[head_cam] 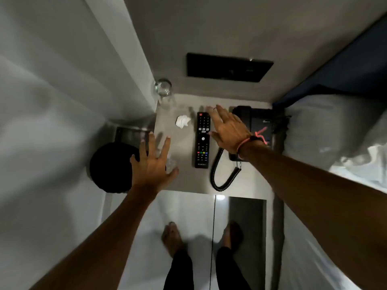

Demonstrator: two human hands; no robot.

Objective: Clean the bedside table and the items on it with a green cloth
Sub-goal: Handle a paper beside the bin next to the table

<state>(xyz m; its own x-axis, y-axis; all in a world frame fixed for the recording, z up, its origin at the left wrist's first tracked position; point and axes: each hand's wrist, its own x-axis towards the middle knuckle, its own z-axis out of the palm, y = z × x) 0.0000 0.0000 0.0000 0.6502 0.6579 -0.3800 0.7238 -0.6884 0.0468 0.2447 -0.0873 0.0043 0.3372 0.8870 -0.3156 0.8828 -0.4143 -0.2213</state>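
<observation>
Two bare hands over the bedside table (184, 181), fingers spread, holding nothing.
Head view: left hand (152, 164) hovers at the table's left edge above a clear glass (171, 164); right hand (228, 128) sits between remote (202, 141) and phone (257, 122). Crumpled tissue (182, 121) lies left of the remote, second glass (164, 93) at the far-left corner. Green cloth not visible.

No text can be read. A small pale mark is seen on the telephone (256, 122) and faint lettering at the near end of the remote control (202, 140) — both too blurred to be made out.
</observation>
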